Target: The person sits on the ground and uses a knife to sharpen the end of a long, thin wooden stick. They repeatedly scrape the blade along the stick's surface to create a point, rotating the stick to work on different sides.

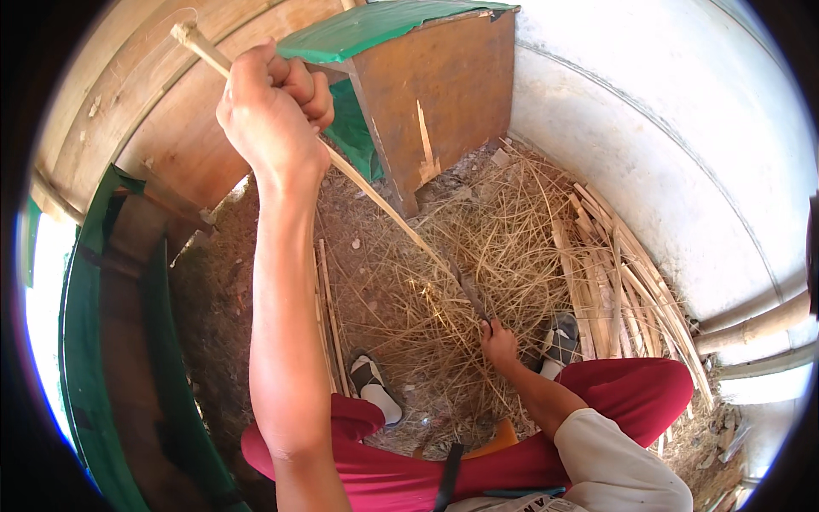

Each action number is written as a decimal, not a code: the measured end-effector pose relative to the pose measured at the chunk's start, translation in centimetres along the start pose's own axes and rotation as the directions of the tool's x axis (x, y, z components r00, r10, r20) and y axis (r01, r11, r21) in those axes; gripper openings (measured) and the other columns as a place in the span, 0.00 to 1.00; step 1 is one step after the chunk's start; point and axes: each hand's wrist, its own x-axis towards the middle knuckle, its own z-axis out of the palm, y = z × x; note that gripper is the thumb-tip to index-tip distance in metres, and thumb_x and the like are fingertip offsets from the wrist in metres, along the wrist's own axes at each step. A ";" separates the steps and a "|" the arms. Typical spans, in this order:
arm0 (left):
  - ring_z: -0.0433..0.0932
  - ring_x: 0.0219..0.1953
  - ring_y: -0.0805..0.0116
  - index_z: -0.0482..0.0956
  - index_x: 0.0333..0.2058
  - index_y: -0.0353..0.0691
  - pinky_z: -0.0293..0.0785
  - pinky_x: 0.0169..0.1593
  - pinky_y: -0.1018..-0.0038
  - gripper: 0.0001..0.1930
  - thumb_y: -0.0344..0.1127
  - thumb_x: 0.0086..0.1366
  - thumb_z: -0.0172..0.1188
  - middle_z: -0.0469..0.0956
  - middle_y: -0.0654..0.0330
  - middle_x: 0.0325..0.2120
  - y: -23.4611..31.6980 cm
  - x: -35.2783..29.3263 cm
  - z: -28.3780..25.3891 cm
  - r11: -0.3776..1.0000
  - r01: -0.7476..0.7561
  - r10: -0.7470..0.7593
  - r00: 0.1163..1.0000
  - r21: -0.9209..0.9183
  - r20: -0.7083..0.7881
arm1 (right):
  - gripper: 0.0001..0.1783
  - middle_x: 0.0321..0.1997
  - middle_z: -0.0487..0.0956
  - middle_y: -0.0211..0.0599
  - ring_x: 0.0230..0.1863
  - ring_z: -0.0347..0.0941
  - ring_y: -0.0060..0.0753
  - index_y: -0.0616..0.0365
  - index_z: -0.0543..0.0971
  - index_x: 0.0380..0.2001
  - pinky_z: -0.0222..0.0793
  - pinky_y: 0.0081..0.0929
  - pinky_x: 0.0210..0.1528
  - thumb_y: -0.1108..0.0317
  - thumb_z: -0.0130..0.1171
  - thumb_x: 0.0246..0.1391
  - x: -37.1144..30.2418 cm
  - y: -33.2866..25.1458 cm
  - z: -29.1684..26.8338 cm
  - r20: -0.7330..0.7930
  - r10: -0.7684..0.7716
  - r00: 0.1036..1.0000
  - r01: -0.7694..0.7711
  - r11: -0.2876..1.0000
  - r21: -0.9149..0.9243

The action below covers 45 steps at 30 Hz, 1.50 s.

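My left hand (277,111) is raised high and wrapped round a long, pale bamboo strip (377,198). One end of the strip sticks up past my fist, with a knobby tip. From there it slants down to the right, toward the knife. My right hand (498,343) is low between my knees, closed on the handle of a dark-bladed knife (468,293). The blade points up and away and lies against the lower end of the strip. Exactly where the edge meets the bamboo is too small to tell. Thin shavings (503,247) cover the ground beneath.
Split bamboo pieces (618,290) lie heaped by my right foot. Two slim strips (326,299) rest beside my left foot. A wooden cabinet with a green cover (435,85) stands ahead. Green-edged boards (128,341) rise at left, and a white wall sheet (657,102) curves at right.
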 end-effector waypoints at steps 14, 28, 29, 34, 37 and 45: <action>0.46 0.12 0.75 0.49 0.16 0.47 0.42 0.18 0.73 0.21 0.37 0.65 0.47 0.46 0.67 0.11 -0.3 0.1 -1.0 1.000 0.016 -0.016 1.000 0.025 0.006 | 0.19 0.12 0.65 0.34 0.09 0.53 0.27 0.62 0.76 0.33 0.53 0.35 0.13 0.57 0.47 0.71 0.4 -1.8 -0.8 -0.425 -0.094 0.900 0.259 0.901 0.349; 0.44 0.13 0.76 0.46 0.16 0.48 0.41 0.18 0.73 0.22 0.38 0.65 0.46 0.45 0.68 0.11 1.2 -0.7 -2.1 0.994 0.104 -0.101 0.992 -0.025 0.073 | 0.26 0.11 0.62 0.39 0.09 0.52 0.35 0.60 0.73 0.26 0.51 0.44 0.14 0.51 0.42 0.72 -3.2 0.8 0.8 0.003 0.090 0.996 -0.087 0.953 0.292; 0.44 0.13 0.76 0.46 0.16 0.48 0.41 0.18 0.73 0.22 0.38 0.65 0.46 0.45 0.68 0.11 1.2 -0.6 -2.3 0.993 0.112 -0.109 0.991 -0.031 0.075 | 0.26 0.11 0.62 0.39 0.09 0.52 0.35 0.60 0.73 0.26 0.51 0.45 0.15 0.52 0.42 0.72 -3.0 0.9 0.9 0.009 0.081 0.997 -0.081 0.969 0.233; 0.45 0.13 0.76 0.45 0.16 0.49 0.41 0.18 0.73 0.22 0.38 0.66 0.45 0.45 0.68 0.11 1.5 -0.6 -2.4 0.994 0.111 -0.110 0.992 -0.014 0.060 | 0.25 0.11 0.62 0.39 0.09 0.52 0.33 0.60 0.73 0.25 0.51 0.43 0.14 0.53 0.44 0.72 -2.2 0.6 1.4 0.091 0.107 0.990 -0.120 0.982 0.146; 0.45 0.14 0.76 0.45 0.16 0.49 0.41 0.19 0.73 0.22 0.38 0.66 0.45 0.45 0.68 0.11 1.5 -0.6 -3.4 0.994 0.112 -0.111 0.992 -0.010 0.063 | 0.25 0.10 0.62 0.38 0.09 0.51 0.32 0.59 0.73 0.24 0.50 0.40 0.14 0.54 0.44 0.72 -2.1 -0.3 0.8 0.052 0.074 0.996 -0.081 0.987 0.140; 0.42 0.15 0.75 0.47 0.17 0.50 0.40 0.19 0.73 0.20 0.40 0.65 0.45 0.44 0.69 0.13 1.8 -1.2 -3.7 0.993 0.111 -0.110 0.993 -0.027 0.045 | 0.24 0.11 0.64 0.39 0.09 0.54 0.30 0.62 0.78 0.29 0.53 0.37 0.14 0.57 0.43 0.72 -1.8 -2.4 -0.4 -0.287 -0.114 0.951 0.191 0.947 0.257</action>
